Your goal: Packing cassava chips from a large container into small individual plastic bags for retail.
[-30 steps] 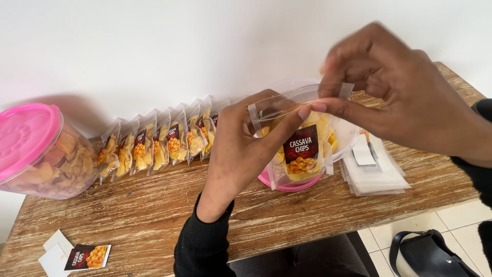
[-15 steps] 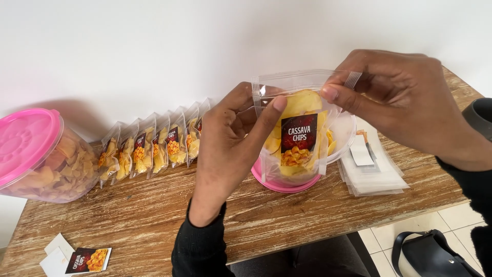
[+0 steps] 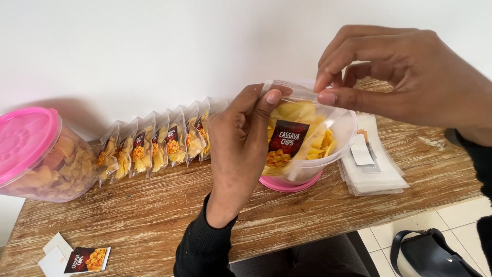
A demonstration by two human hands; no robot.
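Note:
A small clear bag of yellow chips (image 3: 289, 138) with a dark label hangs between both hands above the wooden table (image 3: 154, 215). My left hand (image 3: 241, 149) pinches the bag's top left corner between thumb and fingers. My right hand (image 3: 394, 77) pinches the top edge on the right side. Behind the bag stands an open clear tub (image 3: 333, 149) with a pink base, holding loose chips.
A row of several filled chip bags (image 3: 159, 143) leans against the white wall. A clear tub with a pink lid (image 3: 36, 154) lies at the left. A stack of empty clear bags (image 3: 374, 169) lies at the right, label cards (image 3: 77, 256) at the front left, a black bag (image 3: 435, 254) on the floor.
The bag has dropped lower and turned its label toward me. My right hand has slid along the top edge to the right, and my left hand keeps its pinch.

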